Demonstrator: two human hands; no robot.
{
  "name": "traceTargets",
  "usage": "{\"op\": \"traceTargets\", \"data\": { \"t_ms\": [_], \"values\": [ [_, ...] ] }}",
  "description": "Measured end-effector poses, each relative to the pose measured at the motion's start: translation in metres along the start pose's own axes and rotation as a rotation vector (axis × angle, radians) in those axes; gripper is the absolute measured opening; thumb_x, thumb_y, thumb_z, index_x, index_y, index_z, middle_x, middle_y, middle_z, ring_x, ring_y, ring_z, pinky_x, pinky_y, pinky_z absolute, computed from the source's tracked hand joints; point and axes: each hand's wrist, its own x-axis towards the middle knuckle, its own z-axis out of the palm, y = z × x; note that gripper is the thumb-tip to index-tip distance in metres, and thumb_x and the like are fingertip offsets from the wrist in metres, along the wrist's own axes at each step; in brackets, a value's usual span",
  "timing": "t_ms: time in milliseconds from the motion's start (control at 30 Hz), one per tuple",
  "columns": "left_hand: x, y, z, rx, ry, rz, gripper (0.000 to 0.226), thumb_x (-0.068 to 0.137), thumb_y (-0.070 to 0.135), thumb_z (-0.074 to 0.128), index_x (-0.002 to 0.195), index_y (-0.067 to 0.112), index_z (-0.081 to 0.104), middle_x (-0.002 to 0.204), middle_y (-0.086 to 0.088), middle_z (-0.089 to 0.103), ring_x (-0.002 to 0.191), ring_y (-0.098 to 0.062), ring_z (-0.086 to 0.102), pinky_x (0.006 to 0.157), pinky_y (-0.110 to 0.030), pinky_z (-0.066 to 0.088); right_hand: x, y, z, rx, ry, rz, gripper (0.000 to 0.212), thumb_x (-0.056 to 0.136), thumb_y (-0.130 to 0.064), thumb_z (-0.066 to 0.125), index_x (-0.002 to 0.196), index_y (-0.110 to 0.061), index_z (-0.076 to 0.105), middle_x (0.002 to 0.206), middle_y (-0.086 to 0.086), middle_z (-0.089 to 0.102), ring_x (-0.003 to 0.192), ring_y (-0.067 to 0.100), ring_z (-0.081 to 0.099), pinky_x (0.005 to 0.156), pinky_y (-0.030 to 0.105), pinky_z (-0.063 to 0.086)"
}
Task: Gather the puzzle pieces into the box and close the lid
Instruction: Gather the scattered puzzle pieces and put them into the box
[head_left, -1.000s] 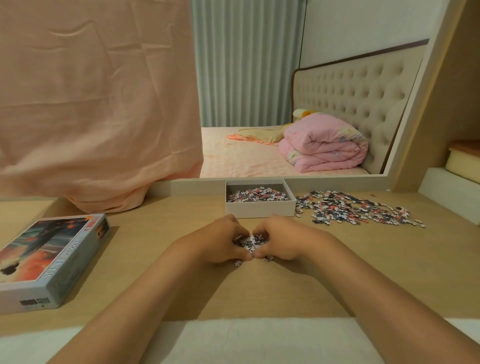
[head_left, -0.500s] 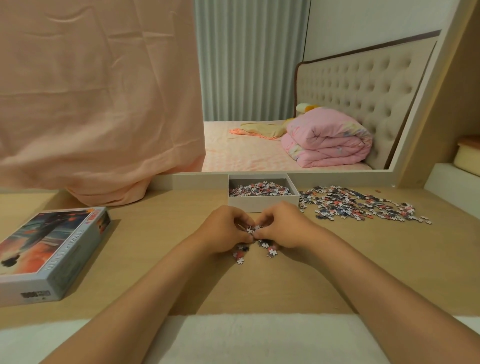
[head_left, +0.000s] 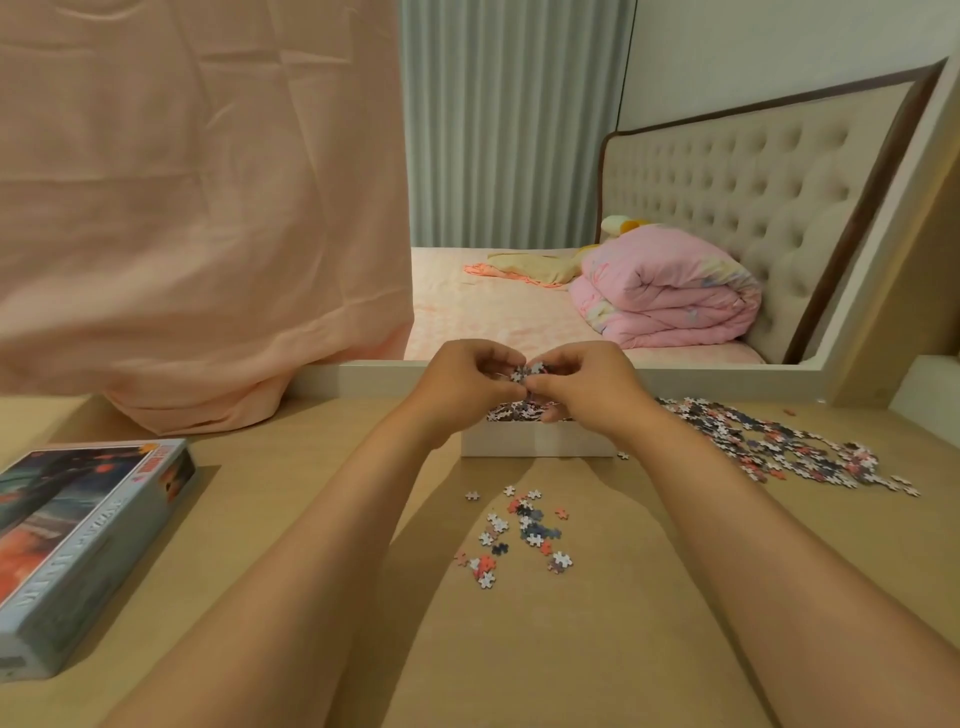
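Observation:
The white box (head_left: 537, 442) stands at the back of the wooden desk, with puzzle pieces inside it. My left hand (head_left: 467, 384) and my right hand (head_left: 587, 387) are cupped together above the box and hold a bunch of puzzle pieces (head_left: 527, 373) between their fingers. A small scatter of loose pieces (head_left: 519, 530) lies on the desk in front of the box. A larger spread of pieces (head_left: 769, 441) lies to the box's right. The printed lid (head_left: 78, 545) rests flat at the desk's left edge.
A peach cloth (head_left: 197, 208) hangs down onto the desk's back left. A mirror with a white frame (head_left: 363, 371) stands right behind the box. A raised shelf (head_left: 930, 384) borders the desk on the right.
Both hands lifted a bunch of pieces off the desk and carried it away from me, up over the box. A small scatter stayed behind on the desk.

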Motion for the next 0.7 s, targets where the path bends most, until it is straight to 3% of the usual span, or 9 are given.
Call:
{"op": "traceTargets", "data": {
  "t_ms": [100,233,333,433,500,600,700],
  "values": [
    [0.015,-0.012,0.001,0.149,-0.027,0.086,0.027,0.077,0.008,0.08,0.1,0.019,0.072,0.091,0.002,0.072,0.083,-0.011,0.069,0.079,-0.031,0.057,0.014,0.012,0.002,-0.15,0.051,-0.063,0.011,0.088,-0.011,0.072,0.097,-0.015,0.076,0.089,0.005,0.074,0.064,0.017,0.069,0.061,0.03,0.059],
    [0.021,-0.028,-0.001,0.445,-0.1,0.137,0.025,0.083,0.024,0.076,0.108,0.025,0.073,0.099,0.01,0.07,0.087,-0.005,0.063,0.08,-0.028,0.053,0.02,0.029,0.004,-0.448,0.011,-0.179,0.025,0.094,-0.015,0.065,0.118,-0.018,0.072,0.116,0.0,0.071,0.102,0.014,0.063,0.09,0.028,0.048],
    [0.023,-0.034,-0.001,0.55,-0.089,0.16,0.02,0.091,0.031,0.066,0.109,0.028,0.074,0.09,0.013,0.067,0.08,-0.004,0.06,0.077,-0.029,0.051,0.019,0.031,0.003,-0.49,0.005,-0.201,0.025,0.098,-0.018,0.059,0.12,-0.02,0.071,0.119,-0.001,0.069,0.101,0.011,0.06,0.088,0.026,0.044],
    [0.023,-0.034,0.001,0.652,-0.116,0.186,0.025,0.098,0.032,0.052,0.112,0.032,0.073,0.084,0.012,0.064,0.072,-0.006,0.056,0.069,-0.03,0.047,0.015,0.03,0.004,-0.547,-0.12,-0.181,0.026,0.1,-0.022,0.055,0.118,-0.025,0.072,0.118,-0.005,0.07,0.105,0.012,0.062,0.09,0.028,0.047],
    [0.021,-0.034,0.002,0.703,-0.136,0.212,0.029,0.1,0.034,0.046,0.116,0.034,0.071,0.092,0.009,0.068,0.083,-0.014,0.058,0.077,-0.036,0.05,0.012,0.028,0.005,-0.569,-0.171,-0.173,0.027,0.1,-0.022,0.053,0.121,-0.025,0.071,0.12,-0.005,0.07,0.105,0.01,0.062,0.089,0.026,0.046],
    [0.014,-0.03,0.0,0.744,-0.153,0.191,0.034,0.103,0.037,0.042,0.126,0.032,0.065,0.122,0.004,0.064,0.113,-0.023,0.053,0.095,-0.042,0.045,0.007,0.018,0.001,-0.6,-0.135,-0.184,0.027,0.1,-0.022,0.053,0.12,-0.025,0.071,0.12,-0.005,0.07,0.102,0.009,0.061,0.087,0.025,0.044],
    [0.004,-0.027,-0.007,0.725,-0.135,0.182,0.036,0.1,0.039,0.046,0.132,0.032,0.059,0.131,0.003,0.057,0.117,-0.021,0.052,0.099,-0.042,0.043,-0.002,0.006,-0.004,-0.608,-0.094,-0.218,0.024,0.099,-0.022,0.056,0.116,-0.024,0.073,0.115,-0.007,0.069,0.09,0.003,0.055,0.082,0.022,0.04]
  ]
}}
